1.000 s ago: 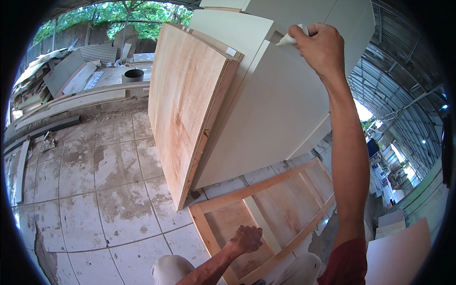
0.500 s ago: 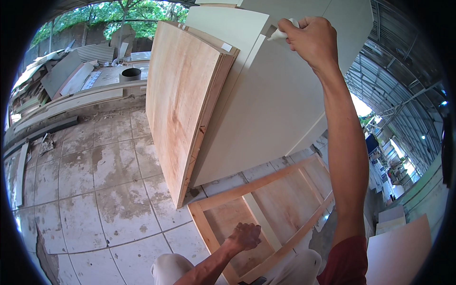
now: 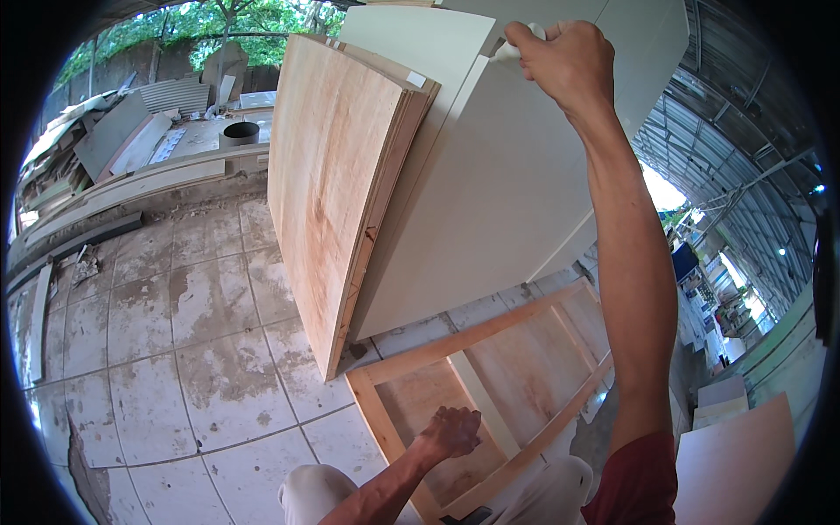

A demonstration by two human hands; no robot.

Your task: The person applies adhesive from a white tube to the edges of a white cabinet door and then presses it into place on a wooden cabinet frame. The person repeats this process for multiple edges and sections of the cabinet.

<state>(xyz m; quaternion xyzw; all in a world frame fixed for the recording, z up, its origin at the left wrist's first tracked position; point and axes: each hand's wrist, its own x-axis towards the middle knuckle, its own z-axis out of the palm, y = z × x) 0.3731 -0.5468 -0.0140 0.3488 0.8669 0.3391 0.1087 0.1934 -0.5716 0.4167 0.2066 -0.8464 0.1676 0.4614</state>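
Pinching a white tapered tube [image 3: 505,53] in the right hand [image 3: 573,66] at the upper corner of a flat pale-grey panel [image 3: 477,192], with left hand [image 3: 451,432] half-curled, perhaps empty, above a rectangular tan wooden frame [image 3: 486,411], possibly risking a fumble from overreaching.

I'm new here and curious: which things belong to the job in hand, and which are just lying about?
Apparently in the job:
white nozzle bottle, in the right fingers
pale panel by its tip
framed wooden panel, beneath the left fingers

Seemingly lying about:
scrap boards
grey open cylinder
dark bar
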